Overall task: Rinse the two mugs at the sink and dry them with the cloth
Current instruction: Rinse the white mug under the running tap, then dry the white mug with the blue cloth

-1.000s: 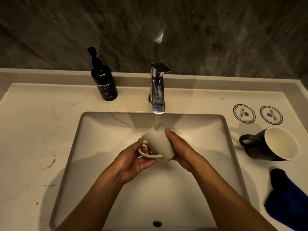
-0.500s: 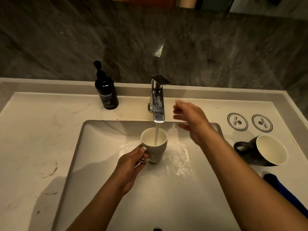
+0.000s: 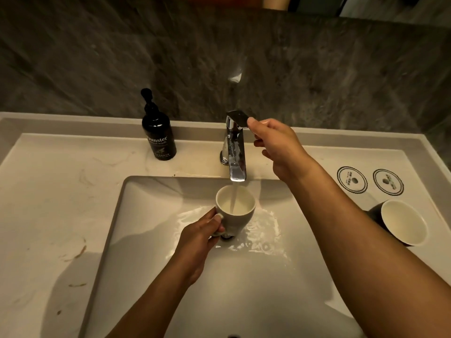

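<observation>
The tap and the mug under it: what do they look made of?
The tap looks like polished chromed metal: mirror-bright, with sharp reflections. The mug in the left hand looks like glazed ceramic: thick rim, smooth pale surface with a soft sheen; from the look alone, stoneware or porcelain stays open.

Faucet (image 3: pixel 235 152): polished chrome metal, mirror-bright. Pale mug (image 3: pixel 235 211): glazed ceramic, smooth. Dark mug (image 3: pixel 400 222): glossy ceramic, cream-glazed inside. Sink (image 3: pixel 146 240): smooth white glaze, wet sheen. Tabletop (image 3: pixel 48 203): veined, satin stone. Soap bottle (image 3: pixel 158 137): dark, glossy.
</observation>
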